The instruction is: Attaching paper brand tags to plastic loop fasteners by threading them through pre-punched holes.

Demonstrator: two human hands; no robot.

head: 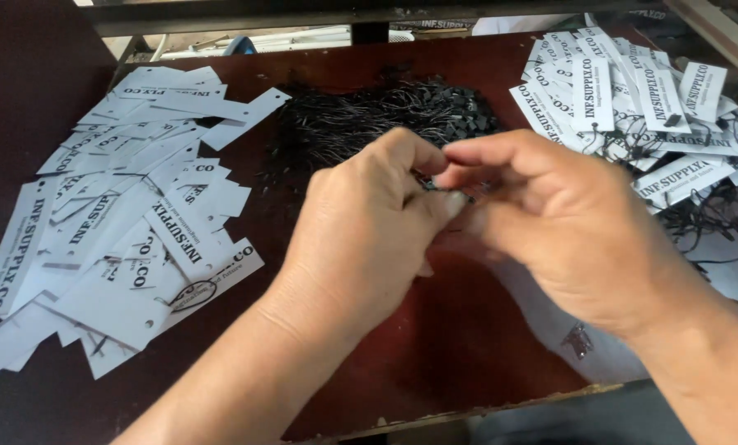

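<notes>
Both hands, the left hand (pixel 361 222) and right hand (pixel 563 222), pinch together at a small black string fastener (pixel 429 183) above the desk (pixel 435 363), apparently mid-threading, so fine fingertip control seems needed next.

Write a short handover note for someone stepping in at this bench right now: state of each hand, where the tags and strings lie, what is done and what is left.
Left hand: fingers pinched together at mid-table, meeting the right hand; what it grips is hidden.
Right hand: thumb and forefinger pinched against the left fingertips; a white tag seems to lie under it.
Black strings: loose heap at the back of the brown table.
Unstrung tags: spread pile on the left.
Strung tags: pile at the right, black loops attached.
Done: the right pile.
Left: the left pile, plus the piece in hand.
</notes>
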